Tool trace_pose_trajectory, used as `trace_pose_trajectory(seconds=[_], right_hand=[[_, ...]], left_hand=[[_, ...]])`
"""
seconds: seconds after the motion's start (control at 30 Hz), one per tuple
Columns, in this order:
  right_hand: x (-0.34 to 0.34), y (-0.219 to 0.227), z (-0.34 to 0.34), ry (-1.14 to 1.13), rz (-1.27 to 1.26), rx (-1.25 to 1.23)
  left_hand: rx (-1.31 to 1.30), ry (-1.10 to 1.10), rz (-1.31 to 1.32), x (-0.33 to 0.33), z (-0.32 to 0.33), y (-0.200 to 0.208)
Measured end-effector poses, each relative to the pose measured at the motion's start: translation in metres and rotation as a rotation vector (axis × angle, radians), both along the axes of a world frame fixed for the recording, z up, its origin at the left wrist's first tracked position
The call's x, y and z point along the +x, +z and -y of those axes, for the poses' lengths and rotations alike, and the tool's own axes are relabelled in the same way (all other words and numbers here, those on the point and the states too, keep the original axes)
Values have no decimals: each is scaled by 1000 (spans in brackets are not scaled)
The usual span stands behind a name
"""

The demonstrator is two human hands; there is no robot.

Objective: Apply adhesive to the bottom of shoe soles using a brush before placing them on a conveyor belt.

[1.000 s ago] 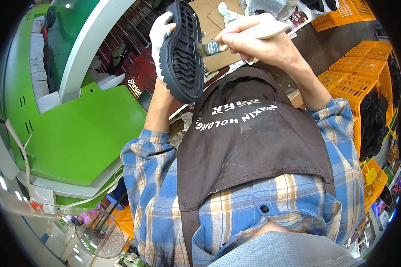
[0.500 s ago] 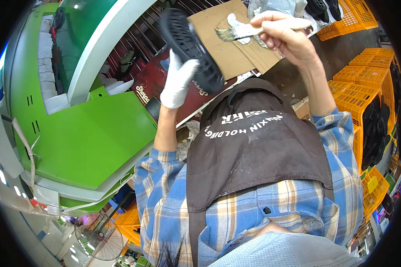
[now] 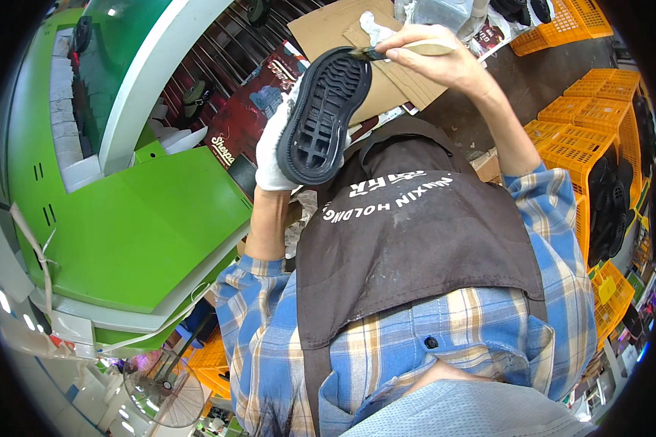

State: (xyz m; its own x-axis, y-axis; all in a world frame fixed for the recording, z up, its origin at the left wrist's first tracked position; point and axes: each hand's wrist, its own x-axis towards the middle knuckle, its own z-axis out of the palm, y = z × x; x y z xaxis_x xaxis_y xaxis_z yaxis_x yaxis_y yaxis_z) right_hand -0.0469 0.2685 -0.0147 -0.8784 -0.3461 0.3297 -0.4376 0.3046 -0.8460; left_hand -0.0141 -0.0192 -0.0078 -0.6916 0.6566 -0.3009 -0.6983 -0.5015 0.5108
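Observation:
In my left hand (image 3: 273, 149), which wears a white glove, I hold a black shoe sole (image 3: 319, 120). Its ribbed, gridded hollow side faces up toward me. My bare right hand (image 3: 436, 57) grips a paintbrush (image 3: 426, 48) by its pale handle. The bristles meet the sole's far rim, near its upper right end. Behind the sole lies brown cardboard (image 3: 332, 33), with a crumpled white piece (image 3: 375, 29) on it.
A green machine (image 3: 138, 226) with a pale curved frame fills the left side. Metal rollers (image 3: 197, 62) and a dark red box (image 3: 233, 116) lie beyond my left hand. Orange crates (image 3: 576, 149) holding black footwear stand at the right. A clear plastic container (image 3: 444, 11) is at the back.
My left hand has turned the sole so its hollow side shows and brought it slightly nearer. The brush has moved from over the cardboard to the sole's rim.

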Motion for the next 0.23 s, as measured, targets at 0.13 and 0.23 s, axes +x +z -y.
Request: trace_pose_trajectory(seconds=[0.13, 0.23], right_hand=[[27, 24, 46, 93, -65, -22], [23, 44, 52, 203, -55, -156]], left_hand=[[-186, 172, -149, 7, -6, -5], [-270, 237, -258, 5, 3, -8]])
